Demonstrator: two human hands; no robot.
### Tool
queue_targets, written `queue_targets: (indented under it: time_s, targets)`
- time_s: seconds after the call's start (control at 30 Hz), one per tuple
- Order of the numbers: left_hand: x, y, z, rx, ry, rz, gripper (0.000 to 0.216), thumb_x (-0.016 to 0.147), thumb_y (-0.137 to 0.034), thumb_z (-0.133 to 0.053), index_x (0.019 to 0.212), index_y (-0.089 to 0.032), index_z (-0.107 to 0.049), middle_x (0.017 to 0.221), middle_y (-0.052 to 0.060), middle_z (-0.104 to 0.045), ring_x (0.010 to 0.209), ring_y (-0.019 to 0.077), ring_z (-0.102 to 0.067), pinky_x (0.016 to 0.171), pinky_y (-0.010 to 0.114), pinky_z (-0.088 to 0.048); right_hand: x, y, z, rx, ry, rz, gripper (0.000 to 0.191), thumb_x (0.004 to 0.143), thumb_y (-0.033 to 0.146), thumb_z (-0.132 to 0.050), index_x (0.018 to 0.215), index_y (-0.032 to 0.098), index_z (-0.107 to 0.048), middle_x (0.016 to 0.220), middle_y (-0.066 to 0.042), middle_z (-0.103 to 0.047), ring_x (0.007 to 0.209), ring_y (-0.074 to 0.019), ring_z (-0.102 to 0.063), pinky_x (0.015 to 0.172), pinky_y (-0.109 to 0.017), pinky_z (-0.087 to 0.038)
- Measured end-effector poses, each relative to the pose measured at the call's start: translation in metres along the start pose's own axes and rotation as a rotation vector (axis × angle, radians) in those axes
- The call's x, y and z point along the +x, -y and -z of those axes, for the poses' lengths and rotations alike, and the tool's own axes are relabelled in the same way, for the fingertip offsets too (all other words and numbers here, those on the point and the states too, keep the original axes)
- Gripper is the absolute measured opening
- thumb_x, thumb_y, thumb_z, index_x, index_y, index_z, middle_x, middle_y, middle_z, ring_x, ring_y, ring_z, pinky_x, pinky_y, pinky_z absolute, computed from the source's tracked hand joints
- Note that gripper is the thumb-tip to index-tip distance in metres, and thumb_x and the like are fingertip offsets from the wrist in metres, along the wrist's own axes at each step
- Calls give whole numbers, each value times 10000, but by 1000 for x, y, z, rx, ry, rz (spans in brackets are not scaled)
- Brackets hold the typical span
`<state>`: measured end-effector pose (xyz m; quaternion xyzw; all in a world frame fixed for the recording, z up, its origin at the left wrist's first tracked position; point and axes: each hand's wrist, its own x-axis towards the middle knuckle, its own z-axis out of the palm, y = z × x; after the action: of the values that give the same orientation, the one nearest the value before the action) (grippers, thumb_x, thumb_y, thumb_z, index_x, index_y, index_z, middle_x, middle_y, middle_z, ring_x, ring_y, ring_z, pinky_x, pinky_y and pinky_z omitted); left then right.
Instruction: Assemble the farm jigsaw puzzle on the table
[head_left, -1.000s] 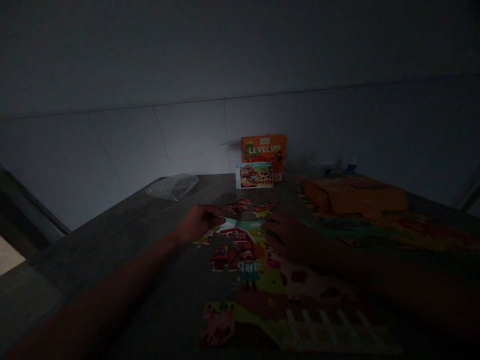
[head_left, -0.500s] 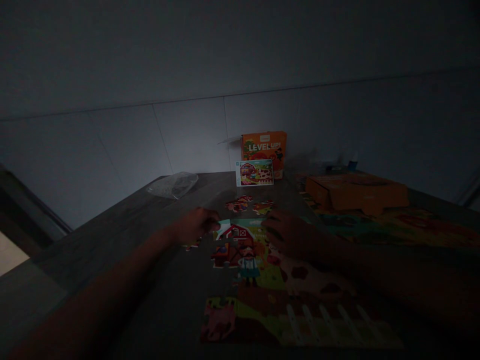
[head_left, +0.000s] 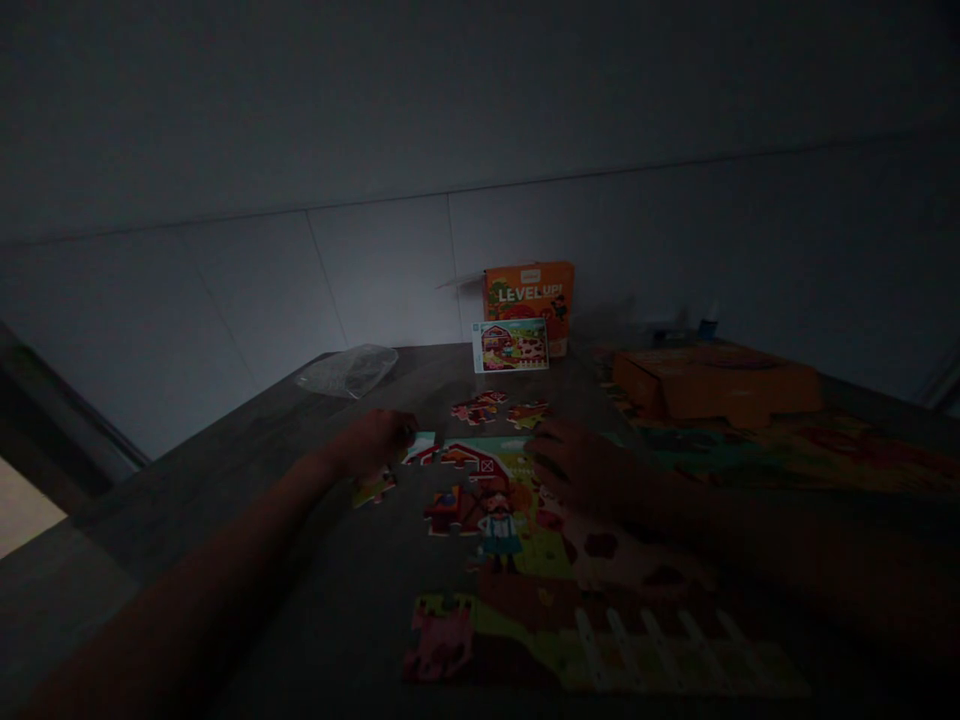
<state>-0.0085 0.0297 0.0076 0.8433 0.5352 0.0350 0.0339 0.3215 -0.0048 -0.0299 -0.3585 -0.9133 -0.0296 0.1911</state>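
Note:
The scene is very dark. A partly joined farm jigsaw (head_left: 540,560) lies on the dark table (head_left: 247,480). My left hand (head_left: 375,442) rests at the puzzle's upper left corner, fingers curled on a pale blue and red puzzle piece (head_left: 421,450) beside the red barn. A loose green piece (head_left: 373,487) lies just under that hand. My right hand (head_left: 577,465) lies palm down on the puzzle's upper right part, fingers pointing left.
Loose pieces (head_left: 499,408) lie beyond the puzzle. An orange puzzle box (head_left: 528,300) with a picture card (head_left: 510,345) stands against the tiled wall. A clear plastic bag (head_left: 346,370) lies back left. An orange box lid (head_left: 712,385) rests on a second puzzle, right.
My left hand has drawn back to the left with the pale piece, away from the barn. A green piece under it has come into view. My right hand has barely moved.

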Motion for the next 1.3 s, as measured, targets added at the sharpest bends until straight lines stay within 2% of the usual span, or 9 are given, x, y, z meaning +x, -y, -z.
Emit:
queue_targets:
  time_s: [0.2,0.3,0.4,0.53,0.6,1.3]
  targets:
    - [2,-2,-9,-33,8,-34,306,867,-185,-438,1028,-198,-698,925,36,-736,799,166,-676,707,223,-453,0,0,-1,-15,16,12,217,925,194,-476,984,127,-673,994,-130,-601,868,-192,-569,790,-327,-470]
    - [2,-1,-10,-38,-30,-71,290,897,-233,-455,1041,-191,-704,979,63,-713,857,183,-666,760,242,-470,0,-1,-1,-23,1,17,225,930,209,-476,982,126,-678,991,-128,-601,869,-195,-570,783,-331,-473]
    - [1,-2,-10,-108,-100,-190,281,893,-324,-546,1083,-190,-705,1090,93,-663,964,206,-640,846,273,-478,0,0,0,-13,4,19,225,933,207,-476,985,123,-678,990,-129,-599,875,-198,-572,786,-333,-476]
    - [1,-7,-10,-227,-29,-354,235,900,-323,-571,1031,-192,-716,1096,75,-672,1020,196,-624,918,280,-459,0,1,2,-1,13,22,217,929,191,-479,990,127,-677,996,-127,-596,868,-188,-570,784,-323,-477]
    - [2,-9,-10,-235,-2,-342,228,909,-314,-559,1024,-193,-715,1057,64,-690,991,191,-633,896,276,-466,0,0,2,-2,0,29,220,926,185,-475,993,131,-677,998,-124,-600,864,-187,-569,781,-324,-477]
    - [3,-8,-14,-223,-40,-304,246,902,-330,-575,1019,-187,-737,1071,86,-675,982,213,-627,901,294,-477,1,0,2,-1,21,15,254,929,210,-466,1034,119,-680,1020,-141,-595,898,-206,-579,803,-343,-482]
